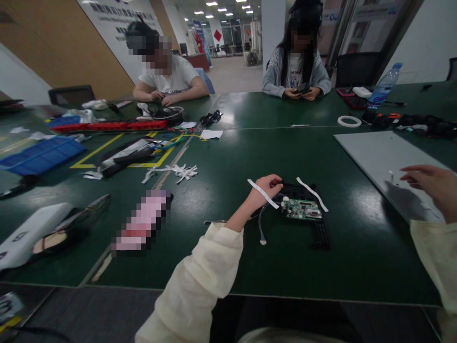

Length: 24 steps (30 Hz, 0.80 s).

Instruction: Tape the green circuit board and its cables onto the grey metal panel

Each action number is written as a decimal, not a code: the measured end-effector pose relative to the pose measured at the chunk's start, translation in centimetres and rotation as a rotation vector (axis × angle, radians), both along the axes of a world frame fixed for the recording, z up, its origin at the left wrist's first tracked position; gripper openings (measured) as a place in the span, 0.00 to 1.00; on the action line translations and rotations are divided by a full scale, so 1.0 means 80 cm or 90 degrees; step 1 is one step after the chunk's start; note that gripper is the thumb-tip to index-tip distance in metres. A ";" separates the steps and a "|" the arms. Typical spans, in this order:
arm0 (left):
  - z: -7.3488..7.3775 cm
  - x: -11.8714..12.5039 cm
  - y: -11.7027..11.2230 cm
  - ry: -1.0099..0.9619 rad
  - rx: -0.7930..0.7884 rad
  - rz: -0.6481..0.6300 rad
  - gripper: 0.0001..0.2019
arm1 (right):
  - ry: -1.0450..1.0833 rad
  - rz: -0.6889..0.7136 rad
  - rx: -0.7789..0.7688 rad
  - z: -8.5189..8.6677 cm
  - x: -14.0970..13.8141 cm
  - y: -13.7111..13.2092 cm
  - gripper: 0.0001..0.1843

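My left hand (266,188) is closed at the upper left corner of a black plastic frame (321,233). A green circuit board (302,208) sits on this frame, with a grey cable (262,228) trailing to its left. One white tape strip (263,194) crosses the back of my left hand; a second strip (312,194) lies over the frame's upper right. Over the grey panel (371,147) at the right, my right hand (430,186) is open, fingers stretched left. Just beyond its fingertips is a small white piece (391,176) on the panel.
A phone (143,224) and several white strips (183,172) lie left. Farther off are a blue crate (43,155), a tape roll (349,121) and a tilted water bottle (385,85). Two people sit across the green table (228,267), each handling dark items.
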<state>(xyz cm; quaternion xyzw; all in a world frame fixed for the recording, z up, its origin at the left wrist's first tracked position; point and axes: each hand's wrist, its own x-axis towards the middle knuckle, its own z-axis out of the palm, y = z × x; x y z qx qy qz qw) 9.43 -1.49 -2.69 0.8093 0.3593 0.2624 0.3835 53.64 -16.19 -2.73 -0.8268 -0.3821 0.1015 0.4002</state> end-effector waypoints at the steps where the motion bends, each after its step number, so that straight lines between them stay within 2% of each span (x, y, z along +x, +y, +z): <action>1: 0.000 0.000 0.000 0.000 0.001 -0.001 0.08 | 0.075 -0.018 0.066 0.007 -0.012 0.001 0.13; 4: 0.000 -0.001 0.000 0.001 0.004 -0.001 0.09 | 0.216 -0.037 0.229 0.036 -0.052 0.009 0.09; 6: -0.001 -0.001 0.000 0.002 0.005 -0.003 0.09 | 0.295 0.024 0.274 0.058 -0.087 0.016 0.08; 9: -0.002 -0.001 0.001 0.001 0.007 -0.010 0.09 | 0.426 0.156 0.248 0.088 -0.158 0.026 0.08; 13: -0.002 -0.001 -0.001 -0.002 0.007 -0.012 0.09 | 0.539 0.423 0.127 0.115 -0.277 0.034 0.13; 16: -0.002 -0.005 -0.003 -0.003 0.005 -0.012 0.08 | 0.572 0.569 0.082 0.120 -0.355 0.037 0.14; 19: -0.004 -0.007 0.000 -0.001 -0.006 -0.019 0.07 | 0.598 0.643 0.043 0.113 -0.408 0.041 0.13; 21: -0.007 -0.006 0.005 0.006 -0.016 -0.019 0.07 | 0.608 0.633 -0.007 0.106 -0.428 0.043 0.13; 24: -0.015 0.000 0.013 0.017 -0.026 -0.012 0.09 | 0.645 0.582 -0.093 0.098 -0.439 0.045 0.14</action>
